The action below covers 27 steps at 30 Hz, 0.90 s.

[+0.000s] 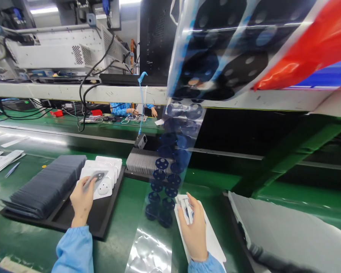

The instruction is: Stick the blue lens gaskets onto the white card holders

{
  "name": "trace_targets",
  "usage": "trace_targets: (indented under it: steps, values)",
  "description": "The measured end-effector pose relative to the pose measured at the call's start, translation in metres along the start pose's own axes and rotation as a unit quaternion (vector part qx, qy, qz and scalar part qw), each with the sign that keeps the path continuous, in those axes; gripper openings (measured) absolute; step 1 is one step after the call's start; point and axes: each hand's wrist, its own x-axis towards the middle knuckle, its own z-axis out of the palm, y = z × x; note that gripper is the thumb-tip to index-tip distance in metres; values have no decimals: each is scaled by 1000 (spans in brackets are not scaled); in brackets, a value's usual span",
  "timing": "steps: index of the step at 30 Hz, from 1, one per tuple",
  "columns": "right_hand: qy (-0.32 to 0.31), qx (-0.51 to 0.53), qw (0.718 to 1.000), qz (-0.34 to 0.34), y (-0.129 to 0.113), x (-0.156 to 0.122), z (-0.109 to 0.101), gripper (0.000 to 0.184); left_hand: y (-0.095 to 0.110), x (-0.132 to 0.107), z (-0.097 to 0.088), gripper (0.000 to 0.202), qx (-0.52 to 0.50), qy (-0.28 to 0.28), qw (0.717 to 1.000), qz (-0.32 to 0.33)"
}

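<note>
My left hand (83, 198) pinches a thin grey translucent piece with a dark round part (99, 176) at its far end. It is over several white cards with round, holed discs (104, 187), which lie overlapping at the end of a black tray (99, 216). My right hand (194, 229) is curled, thumb and fingers around a small white piece (184, 204) with a dark spot. Beneath it is a long white card (213, 237). A clear strip with rows of dark blue holed discs (169, 182) hangs between my hands, reaching the green table.
Dark grey sleeves (51, 185) fill the tray's left side. A row of thin upright pieces (142, 161) stands behind. A large grey stack (295, 227) is at right. Above runs a white shelf edge (125, 94) with a plastic bag (216, 49). Beyond are another person's hands (153, 112).
</note>
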Motion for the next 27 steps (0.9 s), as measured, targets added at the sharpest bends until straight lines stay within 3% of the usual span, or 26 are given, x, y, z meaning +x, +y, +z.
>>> trace_targets:
  steps: [2, 4, 5, 7, 8, 9, 12, 18, 22, 27]
  values:
    - [11, -10, 999, -47, -5, -3, 3, 47, 12, -4, -1, 43, -193, -1, 976, -99]
    - [15, -35, 993, -110, -7, -6, 6, 52, 27, -9, 2, 51, -371, -82, 904, -195]
    - [10, -51, 989, -139, -8, -7, 7, 55, 35, -14, 4, 51, -413, -135, 873, -223]
    - [-14, -82, 980, -183, -8, -9, 8, 61, 51, -27, 12, 45, -422, -260, 830, -257]
    - [-29, -95, 975, -200, -8, -10, 9, 64, 58, -36, 18, 40, -426, -325, 797, -279]
    - [-46, -106, 970, -215, -7, -11, 10, 66, 64, -45, 23, 34, -433, -404, 742, -314]
    - [-96, -125, 956, -246, -5, -13, 14, 70, 74, -70, 40, 27, -431, -506, 658, -354]
    - [-179, -162, 937, -253, 4, -15, 27, 67, 76, -84, 49, 35, -460, -555, 592, -359]
    - [-170, -131, 937, -277, 10, -15, 32, 55, 80, -86, 45, 38, -496, -586, 541, -345]
    - [-95, -94, 947, -293, 8, -14, 30, 29, 82, -92, 44, 38, -492, -586, 546, -341]
